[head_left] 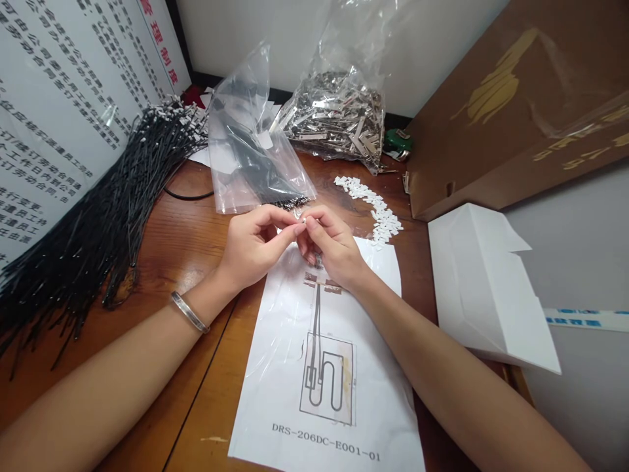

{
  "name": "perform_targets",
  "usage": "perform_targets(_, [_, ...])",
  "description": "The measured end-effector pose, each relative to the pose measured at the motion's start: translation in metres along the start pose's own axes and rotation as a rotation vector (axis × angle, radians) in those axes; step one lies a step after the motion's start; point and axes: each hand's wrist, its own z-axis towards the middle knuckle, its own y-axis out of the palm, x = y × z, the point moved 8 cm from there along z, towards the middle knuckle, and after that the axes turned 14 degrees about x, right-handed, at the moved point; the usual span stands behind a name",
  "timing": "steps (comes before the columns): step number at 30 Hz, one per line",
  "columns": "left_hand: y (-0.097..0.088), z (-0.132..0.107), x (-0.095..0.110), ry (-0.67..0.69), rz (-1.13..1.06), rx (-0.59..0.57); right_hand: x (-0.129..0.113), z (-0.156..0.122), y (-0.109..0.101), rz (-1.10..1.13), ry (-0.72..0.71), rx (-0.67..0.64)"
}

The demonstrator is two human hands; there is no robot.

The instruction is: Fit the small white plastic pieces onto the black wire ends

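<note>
My left hand [255,246] and my right hand [337,252] meet fingertip to fingertip above the top of a printed drawing sheet [275,367]. Between the pinched fingertips a small white piece [303,221] shows, mostly covered. The right thumb and forefinger close on it; whatever the left fingers pinch is too small to make out. Just behind the hands lies a clear plastic bag [223,177] of black cables, their metal-tipped ends [287,203] at its open mouth. To the right, small white plastic pieces [386,223] are spread in a curved line.
A big bundle of black cables with white ends [122,170] leans at the left by a printed board [49,78]. Behind stands a clear bag of flat metal parts [339,118], beside a green object [397,141]. A brown box [472,157] and white folded card [476,282] bound the right.
</note>
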Motion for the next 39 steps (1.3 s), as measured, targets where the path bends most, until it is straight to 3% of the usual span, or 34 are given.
perform_targets(16, [-0.001, -0.001, 0.002, 0.029, 0.095, -0.004, 0.001, 0.000, -0.001, -0.041, 0.004, 0.014])
perform_targets(24, [0.009, -0.001, -0.020, -0.228, -0.062, -0.124, -0.001, -0.002, -0.011, -0.166, -0.075, 0.166])
perform_targets(39, [0.016, -0.005, -0.035, -0.575, -0.224, -0.208, -0.009, -0.006, -0.006, -0.377, -0.184, 0.130])
